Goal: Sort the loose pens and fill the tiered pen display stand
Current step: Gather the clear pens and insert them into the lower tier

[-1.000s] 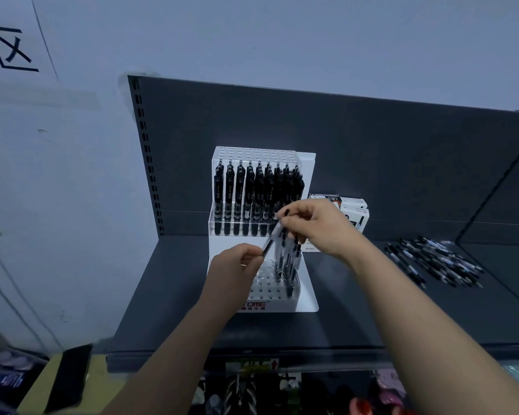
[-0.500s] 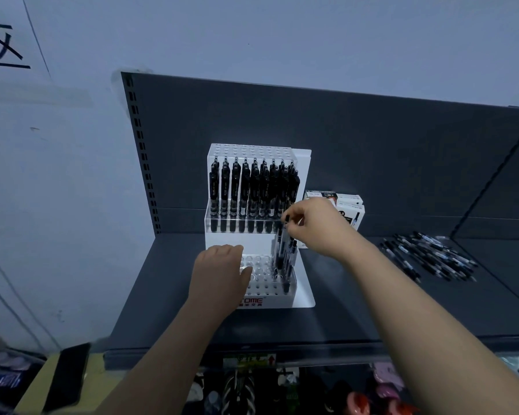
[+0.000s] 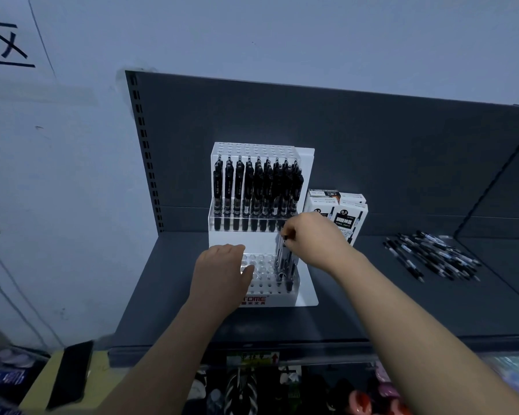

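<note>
Black pen (image 3: 283,259) lowered into stand (image 3: 282,298), left hand (image 3: 222,274) flat

White tiered stand (image 3: 252,242), upper row full; loose pens (image 3: 432,256) well apart.

Display stand (image 3: 304,298) on the shelf (image 3: 372,310) — boxes (image 3: 346,217) just right, loose pens (image 3: 432,257) farther right.

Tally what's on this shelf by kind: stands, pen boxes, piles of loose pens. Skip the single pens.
Stand: 1
Pen boxes: 2 in view
Loose pen pile: 1
Total: 4
</note>
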The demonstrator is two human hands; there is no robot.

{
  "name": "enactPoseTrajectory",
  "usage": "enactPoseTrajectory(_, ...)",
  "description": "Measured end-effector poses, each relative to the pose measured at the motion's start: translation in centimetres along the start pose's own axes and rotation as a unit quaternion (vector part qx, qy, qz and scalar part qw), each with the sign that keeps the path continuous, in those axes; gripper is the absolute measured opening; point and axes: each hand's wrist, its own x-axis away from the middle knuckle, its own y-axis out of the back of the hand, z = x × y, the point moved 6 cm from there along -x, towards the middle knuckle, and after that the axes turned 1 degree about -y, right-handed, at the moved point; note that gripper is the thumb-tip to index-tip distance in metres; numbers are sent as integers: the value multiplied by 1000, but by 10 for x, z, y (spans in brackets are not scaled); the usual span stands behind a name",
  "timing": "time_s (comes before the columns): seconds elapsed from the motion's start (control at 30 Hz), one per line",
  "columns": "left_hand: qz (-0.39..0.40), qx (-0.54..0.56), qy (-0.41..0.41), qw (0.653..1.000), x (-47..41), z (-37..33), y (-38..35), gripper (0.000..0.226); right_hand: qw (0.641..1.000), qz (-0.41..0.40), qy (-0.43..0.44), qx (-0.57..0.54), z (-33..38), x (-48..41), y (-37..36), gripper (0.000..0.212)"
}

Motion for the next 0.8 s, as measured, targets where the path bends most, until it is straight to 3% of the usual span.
enactPoseTrajectory(0.17,3,-23,-24,999,-8,-8,5,32,997,-74,14,-26,-8,10,21,32)
enactPoseTrajectory(0.37,-44,-17,-83,995,-21,-39,21,37,987,-152,-42,-22,-50,30,30,36)
enactPoseTrajectory(0.6,-59,17,-131,989,-43,-106,24,41,985,-133,-111,-18,-112,57,18,28)
enactPoseTrajectory(0.8,-42,40,-167,984,-62,-188,-18,38,982,-116,-145,-16,-194,82,13,28)
